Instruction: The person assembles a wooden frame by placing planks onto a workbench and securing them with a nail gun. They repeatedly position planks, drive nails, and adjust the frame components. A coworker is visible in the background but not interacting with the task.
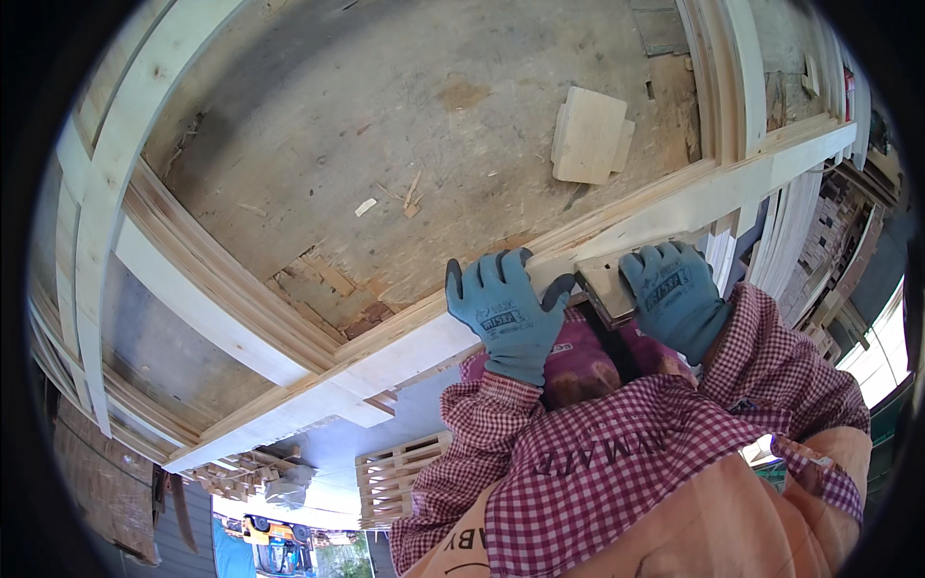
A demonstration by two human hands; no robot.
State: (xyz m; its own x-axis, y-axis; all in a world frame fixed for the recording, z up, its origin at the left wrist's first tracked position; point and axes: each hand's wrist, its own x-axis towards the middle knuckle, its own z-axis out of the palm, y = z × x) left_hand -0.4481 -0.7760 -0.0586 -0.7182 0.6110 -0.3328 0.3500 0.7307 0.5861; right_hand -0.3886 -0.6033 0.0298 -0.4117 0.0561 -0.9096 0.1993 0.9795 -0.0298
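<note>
My left hand point(509, 313), in a blue glove with dark fingertips, lies over a pale wooden rail point(414, 343) with its fingers spread. Its thumb reaches toward a small rectangular block point(607, 292) with a tan top and a dark, metal-looking side. My right hand point(680, 301), gloved the same way, is closed over the right side of that block at the rail's near edge. The block's underside is hidden, so its exact kind cannot be told. Layered wooden strips point(554, 236) run along the rail's far side.
Beyond the rail, a worn wooden surface point(385, 116) bears stacked light wood pieces point(590, 135) and scattered splinters point(412, 193). Curved-looking cross members point(207, 279) join the rail at left, others point(727, 77) at right. A slatted wooden stack point(395, 477) stands below, behind my left arm.
</note>
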